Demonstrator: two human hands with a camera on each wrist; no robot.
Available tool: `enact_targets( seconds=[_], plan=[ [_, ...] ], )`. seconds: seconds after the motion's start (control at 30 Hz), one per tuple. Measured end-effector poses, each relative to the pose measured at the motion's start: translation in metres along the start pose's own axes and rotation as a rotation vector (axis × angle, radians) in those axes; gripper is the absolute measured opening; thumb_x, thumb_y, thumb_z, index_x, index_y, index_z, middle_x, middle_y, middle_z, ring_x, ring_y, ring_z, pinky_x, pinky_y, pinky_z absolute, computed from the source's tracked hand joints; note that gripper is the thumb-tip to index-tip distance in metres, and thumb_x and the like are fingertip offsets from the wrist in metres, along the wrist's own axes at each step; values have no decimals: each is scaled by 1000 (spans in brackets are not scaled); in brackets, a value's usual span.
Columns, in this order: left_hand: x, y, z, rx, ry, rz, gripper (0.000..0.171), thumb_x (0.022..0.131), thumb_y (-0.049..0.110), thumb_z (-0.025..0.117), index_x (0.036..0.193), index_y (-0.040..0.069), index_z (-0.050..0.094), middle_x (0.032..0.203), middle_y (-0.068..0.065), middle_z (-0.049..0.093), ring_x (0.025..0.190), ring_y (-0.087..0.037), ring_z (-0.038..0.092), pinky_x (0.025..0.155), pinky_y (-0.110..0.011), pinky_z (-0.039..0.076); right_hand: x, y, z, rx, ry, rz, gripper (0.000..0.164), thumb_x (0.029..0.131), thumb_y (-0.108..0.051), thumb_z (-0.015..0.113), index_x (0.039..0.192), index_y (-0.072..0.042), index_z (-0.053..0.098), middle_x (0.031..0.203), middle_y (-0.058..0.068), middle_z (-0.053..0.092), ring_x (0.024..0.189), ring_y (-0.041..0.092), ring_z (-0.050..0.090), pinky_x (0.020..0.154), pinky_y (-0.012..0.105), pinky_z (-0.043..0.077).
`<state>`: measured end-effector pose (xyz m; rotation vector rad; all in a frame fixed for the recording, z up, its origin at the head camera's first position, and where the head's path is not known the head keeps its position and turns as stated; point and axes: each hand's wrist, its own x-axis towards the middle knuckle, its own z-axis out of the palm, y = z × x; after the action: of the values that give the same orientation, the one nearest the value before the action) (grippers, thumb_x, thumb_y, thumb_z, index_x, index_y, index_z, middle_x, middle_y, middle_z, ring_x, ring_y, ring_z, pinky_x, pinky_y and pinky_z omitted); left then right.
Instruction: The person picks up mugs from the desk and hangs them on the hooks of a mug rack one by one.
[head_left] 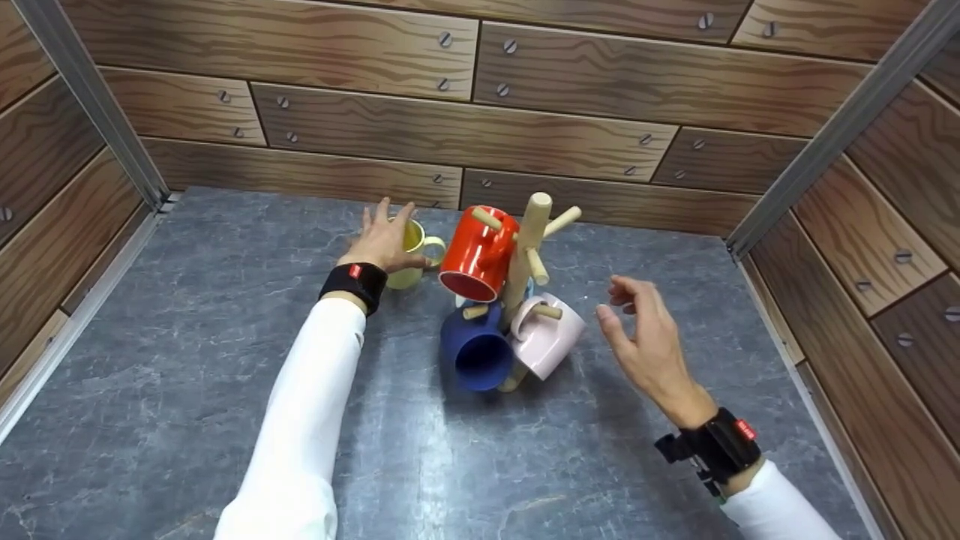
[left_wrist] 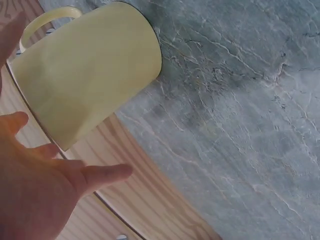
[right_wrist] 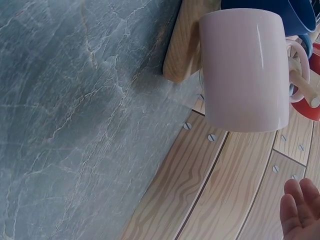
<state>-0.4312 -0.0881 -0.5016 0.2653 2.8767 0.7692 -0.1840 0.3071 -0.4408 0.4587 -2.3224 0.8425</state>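
Note:
A pale yellow mug (head_left: 405, 279) stands upright on the grey surface, its handle toward the wooden mug tree (head_left: 535, 217). My left hand (head_left: 381, 244) is right at this mug with its fingers spread, thumb near the handle; in the left wrist view the fingers lie apart beside the mug's rim. On the tree hang a red mug (head_left: 474, 259) from an upper peg, with a dark blue mug (head_left: 459, 337) and a pale pink mug (right_wrist: 245, 70) lower down. My right hand (head_left: 651, 341) hovers right of the pink mug, fingers loosely bent and holding nothing.
Two upper pegs (head_left: 562, 222) of the tree carry no mug. Part of a light blue item (head_left: 530, 288) shows behind the post. Wood-patterned walls (head_left: 360, 127) with grey metal corner posts (head_left: 832, 127) enclose the marbled grey surface (head_left: 187, 360).

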Motion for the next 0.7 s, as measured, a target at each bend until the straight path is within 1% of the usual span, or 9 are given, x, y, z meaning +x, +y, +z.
enact_targets(
  seconds=[0.03,0.07,0.13,0.23,0.27,0.37,0.47,0.57,0.7],
  plan=[
    [2,-2,0,-3,-14,-7,127,92,56,97,190,32,19,199,-21,0,181,-64,1,133,-96,27,0,0,0,-3,-1,-2,41,108,-6,69,146,10,64,125,25,75,110,42,72,99,25,55],
    [3,-2,2,4,-9,-13,124,94,53,96,189,31,21,198,-22,5,181,-65,8,135,-92,29,-1,0,0,-2,-1,-3,41,108,-6,70,146,11,64,124,25,75,109,42,72,99,25,55],
    [-2,2,-1,14,-12,-13,118,96,48,95,188,27,25,196,-27,15,177,-66,24,136,-87,36,-1,0,0,-1,-1,-5,41,108,-6,70,145,11,64,124,25,75,109,42,72,99,25,56],
    [-25,21,-18,11,-55,-23,106,101,38,90,187,20,30,191,-33,24,169,-65,41,139,-78,39,-2,0,0,-3,-5,-6,41,108,-6,70,145,12,64,124,26,74,108,42,72,99,26,56],
    [-34,28,-23,7,-54,-26,102,101,34,89,185,16,34,188,-33,29,166,-64,46,138,-76,42,-3,0,0,-3,-8,-5,41,108,-6,70,145,12,64,124,27,74,108,42,73,99,27,57],
    [-56,44,-39,-21,-68,-39,93,103,28,86,182,9,39,182,-36,37,162,-60,52,138,-71,45,-4,-1,0,-8,-13,-5,42,109,-8,70,145,11,64,124,26,74,109,41,73,98,33,60],
    [-70,49,-46,-30,-41,-38,88,102,28,86,177,6,45,175,-36,45,158,-58,57,135,-69,49,-4,-2,-1,-13,-19,-2,42,109,-9,70,145,11,64,125,26,75,109,41,73,97,38,61],
    [-77,48,-50,-34,-16,-25,86,100,28,86,174,5,48,170,-35,50,154,-57,59,133,-68,51,-4,-2,-3,-17,-21,1,41,109,-9,70,145,10,65,125,25,75,109,41,73,98,38,61],
    [-79,44,-55,-48,15,0,88,97,30,86,173,4,49,167,-36,51,150,-58,61,130,-70,53,-5,-2,-6,-28,-17,15,41,109,-9,70,146,9,66,125,24,75,110,41,73,99,35,59]
  ],
)
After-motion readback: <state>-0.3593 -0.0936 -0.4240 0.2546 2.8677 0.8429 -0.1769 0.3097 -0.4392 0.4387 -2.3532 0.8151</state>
